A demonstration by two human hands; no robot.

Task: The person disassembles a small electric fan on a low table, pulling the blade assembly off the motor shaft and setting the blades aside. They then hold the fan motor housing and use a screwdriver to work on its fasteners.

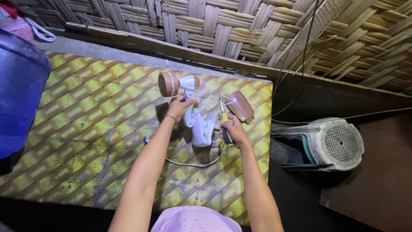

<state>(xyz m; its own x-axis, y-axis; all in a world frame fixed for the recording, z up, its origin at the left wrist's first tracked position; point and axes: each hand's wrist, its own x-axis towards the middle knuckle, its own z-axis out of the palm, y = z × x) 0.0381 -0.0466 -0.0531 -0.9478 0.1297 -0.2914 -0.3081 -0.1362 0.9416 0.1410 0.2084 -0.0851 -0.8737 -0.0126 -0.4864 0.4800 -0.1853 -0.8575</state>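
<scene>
Both hands grip: the left hand (179,107) closes on a white plastic fan body (201,124), the right hand (234,131) on a yellow-handled screwdriver (223,120). At one o'clock, its brown cover (241,106) lies removed; reassembly remains, seemingly.

fan parts (199,124) on mat (86,129), stool (330,144) right

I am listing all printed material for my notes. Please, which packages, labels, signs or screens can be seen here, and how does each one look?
None can be made out: no package, label, sign or screen shows.
The left hand holds a white and brown device; no sticker is visible on it.
The right hand holds a yellow-handled screwdriver.
Grey stool, on the right: plain, perforated top.
</scene>
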